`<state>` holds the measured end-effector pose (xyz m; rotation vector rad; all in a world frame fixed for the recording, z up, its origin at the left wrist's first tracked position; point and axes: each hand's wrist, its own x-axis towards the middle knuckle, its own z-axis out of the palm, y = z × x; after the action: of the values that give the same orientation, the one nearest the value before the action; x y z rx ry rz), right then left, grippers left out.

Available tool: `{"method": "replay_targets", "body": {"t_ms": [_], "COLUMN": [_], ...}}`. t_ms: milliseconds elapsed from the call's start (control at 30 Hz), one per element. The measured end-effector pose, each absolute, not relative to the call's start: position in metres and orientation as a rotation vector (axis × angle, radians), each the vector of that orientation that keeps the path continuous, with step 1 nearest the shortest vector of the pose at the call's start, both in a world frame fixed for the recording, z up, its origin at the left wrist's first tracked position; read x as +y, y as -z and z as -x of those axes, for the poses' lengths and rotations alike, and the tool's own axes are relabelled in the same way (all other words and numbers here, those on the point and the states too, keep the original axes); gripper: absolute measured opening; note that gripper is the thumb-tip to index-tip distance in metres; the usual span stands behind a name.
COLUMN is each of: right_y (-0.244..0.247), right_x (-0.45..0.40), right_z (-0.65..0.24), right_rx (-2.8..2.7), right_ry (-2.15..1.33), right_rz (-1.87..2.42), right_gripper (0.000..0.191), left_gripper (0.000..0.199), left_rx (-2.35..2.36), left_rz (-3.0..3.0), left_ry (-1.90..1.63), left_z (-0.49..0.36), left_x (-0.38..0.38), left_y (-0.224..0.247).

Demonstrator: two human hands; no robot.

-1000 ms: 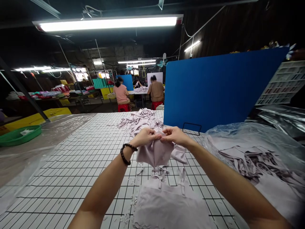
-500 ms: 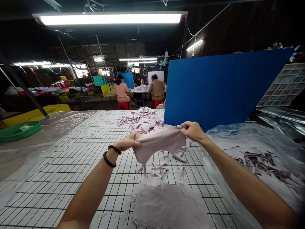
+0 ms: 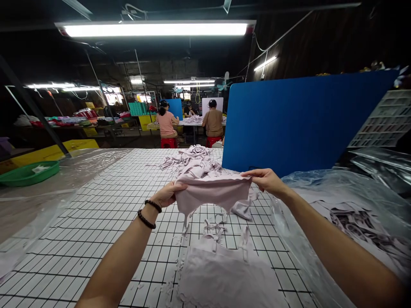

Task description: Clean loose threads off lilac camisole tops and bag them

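A pale mauve strappy top (image 3: 213,192) is stretched in the air between my two hands, its straight edge uppermost and a strap dangling below at the left. My left hand (image 3: 167,193) pinches its left end, thumb on the near side. At the opposite end my right hand (image 3: 266,180) grips the upper corner, index finger laid along the edge. Beneath, a flat stack of similar tops (image 3: 227,273) lies on the gridded table with straps pointing away from me. Beyond the held top is a loose heap of the same garments (image 3: 195,160).
A blue divider board (image 3: 289,124) stands at the table's right. A clear plastic bag (image 3: 321,184) with more mauve garments lies on the right. Far left sits a green basket (image 3: 48,171). Small scraps dot the white gridded table (image 3: 105,218). Several people sit at a far table.
The top's upper edge has become straighter and more level between my hands. My left hand has shifted slightly left, and my right index finger has extended along the edge.
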<state>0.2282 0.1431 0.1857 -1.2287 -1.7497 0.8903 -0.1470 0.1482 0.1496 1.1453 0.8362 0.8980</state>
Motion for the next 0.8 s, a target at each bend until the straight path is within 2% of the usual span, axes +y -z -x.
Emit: {"method": "replay_targets", "body": {"t_ms": [233, 500, 800], "right_y": [-0.181, -0.181, -0.192], "right_x": [0.14, 0.142, 0.142], "right_z": [-0.229, -0.235, -0.23], "right_rx": [-1.761, -1.811, -1.886], "right_ry": [-1.04, -1.234, -1.033], "right_rz": [1.244, 1.244, 1.242], "right_gripper": [0.006, 0.01, 0.005], "left_gripper": [0.038, 0.037, 0.044], "left_rx": [0.827, 0.96, 0.992], "left_rz": [-1.058, -0.952, -0.872], "left_ry": [-0.803, -0.714, -0.681], "left_z": [0.142, 0.137, 0.134], "left_x": [0.142, 0.146, 0.143], "left_y": [-0.147, -0.134, -0.111]}}
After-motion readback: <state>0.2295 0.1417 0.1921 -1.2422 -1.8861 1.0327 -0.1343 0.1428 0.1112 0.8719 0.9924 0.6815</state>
